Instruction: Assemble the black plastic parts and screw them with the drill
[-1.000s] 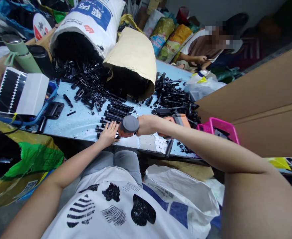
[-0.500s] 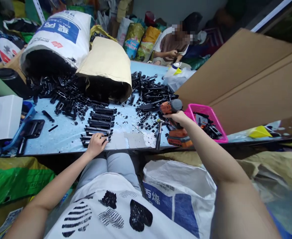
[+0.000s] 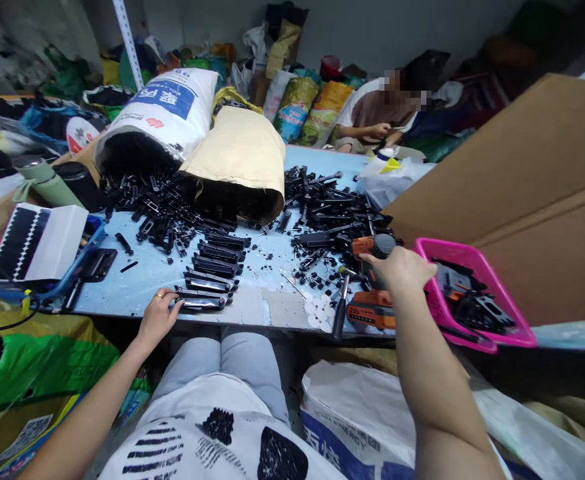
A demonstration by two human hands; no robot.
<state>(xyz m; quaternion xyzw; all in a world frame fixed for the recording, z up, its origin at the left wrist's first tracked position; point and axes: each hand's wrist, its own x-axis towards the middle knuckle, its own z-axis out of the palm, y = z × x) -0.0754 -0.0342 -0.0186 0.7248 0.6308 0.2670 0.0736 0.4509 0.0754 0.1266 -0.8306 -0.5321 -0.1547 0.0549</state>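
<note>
Stacked parts (image 3: pixel 212 270) lie left of drill (image 3: pixel 372 283); basket (image 3: pixel 472 293) right.

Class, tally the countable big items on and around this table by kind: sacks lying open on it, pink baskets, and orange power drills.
Sacks lying open: 2, white sack and brown sack
Pink basket: 1
Orange drill: 1
Total: 4

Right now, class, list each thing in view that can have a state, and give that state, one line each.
Orange cordless drill: standing on the blue table, gripped by right hand.
Left hand: touching the nearest black plastic bar.
White woven sack: lying on its side, mouth open, black parts spilling.
Brown paper sack: lying, mouth open.
Pink plastic basket: holding parts.
</note>
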